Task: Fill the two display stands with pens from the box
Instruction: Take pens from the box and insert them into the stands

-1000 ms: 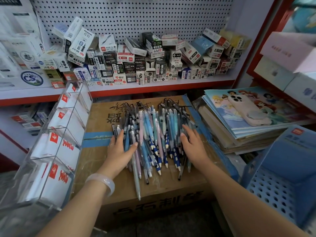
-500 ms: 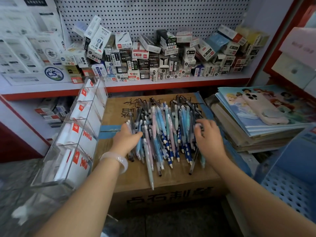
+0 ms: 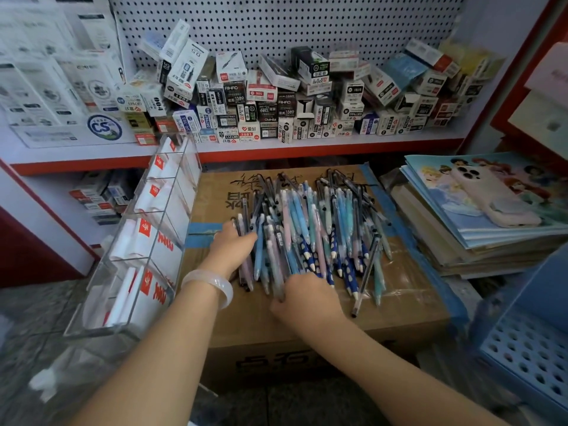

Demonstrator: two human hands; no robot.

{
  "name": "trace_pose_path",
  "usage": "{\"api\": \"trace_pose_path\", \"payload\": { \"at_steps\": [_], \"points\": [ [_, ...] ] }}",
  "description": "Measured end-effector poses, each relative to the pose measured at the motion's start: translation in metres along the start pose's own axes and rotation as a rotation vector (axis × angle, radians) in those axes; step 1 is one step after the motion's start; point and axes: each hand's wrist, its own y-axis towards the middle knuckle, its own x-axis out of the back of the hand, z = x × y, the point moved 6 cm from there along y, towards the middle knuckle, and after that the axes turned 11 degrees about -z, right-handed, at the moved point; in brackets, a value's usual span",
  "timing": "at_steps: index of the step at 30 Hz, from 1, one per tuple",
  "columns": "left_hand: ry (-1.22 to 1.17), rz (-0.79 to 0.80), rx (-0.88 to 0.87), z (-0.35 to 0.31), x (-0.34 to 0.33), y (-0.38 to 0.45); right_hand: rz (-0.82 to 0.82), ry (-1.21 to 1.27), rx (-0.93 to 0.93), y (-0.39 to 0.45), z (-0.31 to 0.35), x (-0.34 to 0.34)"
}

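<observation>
Gathering is the step I judge to be in hand: my left hand [image 3: 233,244] lies on the left edge of the pile of pens [image 3: 310,232], its fingers curled loosely round a few dark and pale barrels there. My right hand [image 3: 302,298] sits at the near end of the pile, its fingers closed on the tips of several pens, though how many it pinches I cannot tell, because the knuckles hide them. The pens lie heaped on top of a closed cardboard box [image 3: 396,305], between and beyond both hands, mostly running away from me, blue, pink and clear ones mixed together.

Just left of my left hand stands a clear display stand [image 3: 147,241] with stepped compartments. I see white cards with red marks in its compartments and no pens in any of them. I can make out only this one stand; whether the second is part of the same clear frame or out of view, I cannot say.

So, by my reading, the filling has barely begun: the whole heap waits on the box, every compartment I can see lacks pens, and the work left is to lift bunches across to the left and drop them in, compartment by compartment.
</observation>
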Motion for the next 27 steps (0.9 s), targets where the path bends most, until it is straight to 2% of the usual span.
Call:
{"api": "trace_pose_path", "payload": {
  "at_steps": [4,9,12,15,27],
  "points": [
    [0.008,-0.032,-0.024,0.001,-0.001,0.002,-0.147,0.079,-0.052,0.036,0.002,0.022],
    [0.017,-0.057,-0.046,0.002,-0.002,0.0,-0.33,0.076,0.017,0.058,0.01,0.018],
    [0.109,-0.057,-0.009,-0.003,-0.004,0.0,-0.41,0.128,0.03,0.05,0.001,0.021],
    [0.272,-0.068,0.006,-0.007,-0.009,0.003,-0.464,0.18,0.026,0.045,-0.013,0.033],
    [0.321,0.001,0.118,-0.02,-0.004,0.009,-0.526,0.357,0.044,0.034,-0.041,0.054]
  ]
}}
